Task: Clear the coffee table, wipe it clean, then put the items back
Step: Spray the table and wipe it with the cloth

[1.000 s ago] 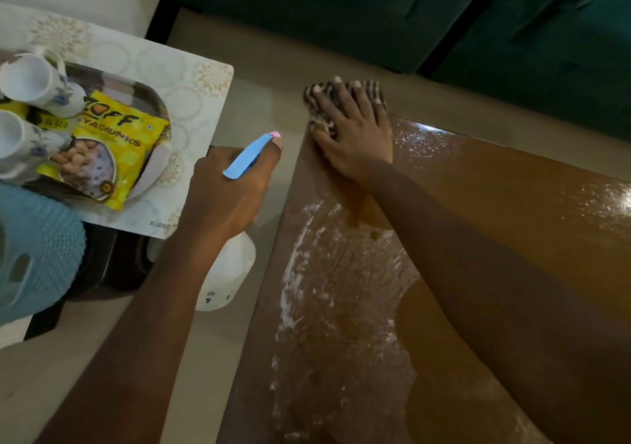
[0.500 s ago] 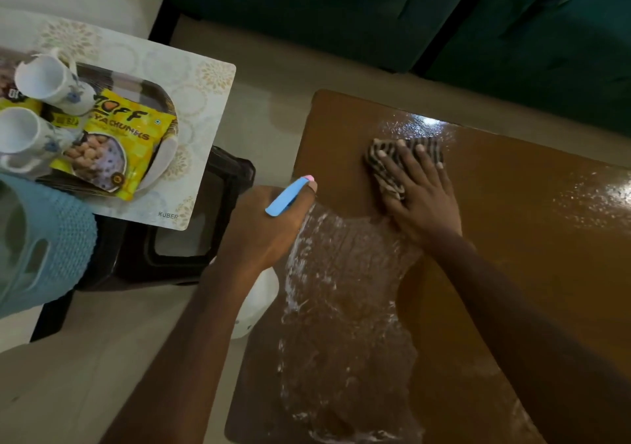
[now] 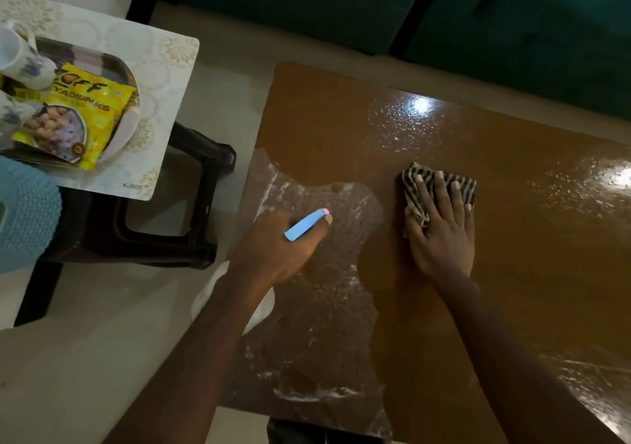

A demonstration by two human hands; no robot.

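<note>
R hand [image 3: 444, 238], fingers flat, presses striped rag [image 3: 444, 184] onto glossy brown wooden coffee table [image 3: 341, 119] for even wipe; L hand [image 3: 276, 249] curled round white blue-trigger spray bottle [image 3: 304, 225] above foam patch [image 3: 327, 307], prob. for respray.

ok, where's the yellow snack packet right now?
Head view, far left: the yellow snack packet lies on the tray atop the patterned mat, beside the white cups, off the coffee table.

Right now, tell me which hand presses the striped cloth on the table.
The right hand, fingers spread flat on the striped brown cloth. The left hand instead grips the white spray bottle with the blue trigger.
</note>
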